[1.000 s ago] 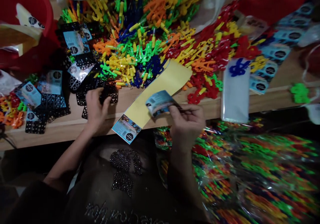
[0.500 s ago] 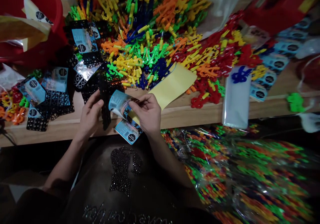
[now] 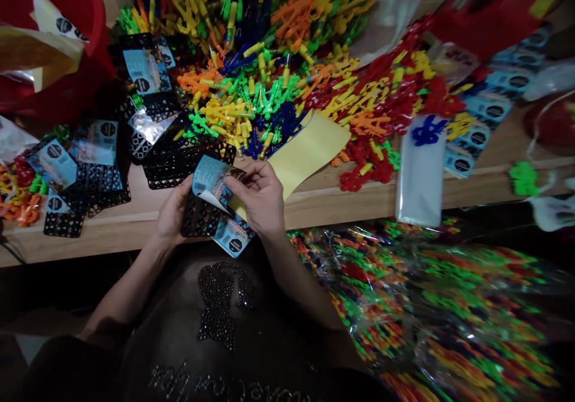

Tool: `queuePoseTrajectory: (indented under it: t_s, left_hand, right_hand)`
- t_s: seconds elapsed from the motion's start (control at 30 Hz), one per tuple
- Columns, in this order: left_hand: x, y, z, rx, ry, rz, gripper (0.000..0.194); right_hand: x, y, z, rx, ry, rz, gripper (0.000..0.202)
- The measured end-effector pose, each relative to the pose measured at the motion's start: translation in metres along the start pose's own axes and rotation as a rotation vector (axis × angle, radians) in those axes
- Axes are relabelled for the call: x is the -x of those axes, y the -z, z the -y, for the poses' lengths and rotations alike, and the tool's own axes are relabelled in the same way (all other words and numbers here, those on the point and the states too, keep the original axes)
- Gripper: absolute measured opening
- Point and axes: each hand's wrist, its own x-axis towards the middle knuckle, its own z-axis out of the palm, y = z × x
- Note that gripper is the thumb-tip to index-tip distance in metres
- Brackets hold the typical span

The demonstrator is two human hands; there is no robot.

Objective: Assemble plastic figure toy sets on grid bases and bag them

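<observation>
My left hand (image 3: 173,213) is closed around the left edge of a black perforated plastic panel (image 3: 196,217) at the table's front edge. Between the thumb and fingers of my right hand (image 3: 265,201), a blue printed sticker (image 3: 209,177) curls over the panel, its pale underside partly showing. Below that hand, another blue sticker (image 3: 232,235) hangs past the table edge. Yellow backing paper (image 3: 309,150) extends from behind my right hand toward the upper right. My right fingers partly cover where the stickers and paper join.
Colourful plastic figures (image 3: 269,96) are heaped behind my hands. More black panels (image 3: 186,156), some stickered, lie to the left, near a red bucket (image 3: 96,24). On the right are a clear plastic packet (image 3: 418,180) and a sticker strip (image 3: 476,135). Filled bags (image 3: 449,306) sit below the table.
My left hand has moved slightly right, and the black panel has turned from nearly edge-on to face up beneath the curled sticker. My right hand still pinches the sticker.
</observation>
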Motion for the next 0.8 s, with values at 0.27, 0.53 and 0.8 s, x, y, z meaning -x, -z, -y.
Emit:
queuePoseTrajectory:
  t_s: [0.27,0.53,0.8]
  left_hand:
    - [0.002,-0.004,0.003,-0.070,-0.032,0.004,0.051]
    - [0.000,-0.008,0.003,-0.084,-0.087,0.011,0.055]
    - [0.002,0.011,0.000,-0.033,0.015,0.114,0.048]
  right_hand:
    - [-0.001,0.000,-0.005,0.019,0.018,-0.035,0.042]
    - [0.003,-0.006,-0.003,0.133,0.033,-0.100,0.042]
    - [-0.003,0.006,-0.006,0.199,0.028,-0.081,0.063]
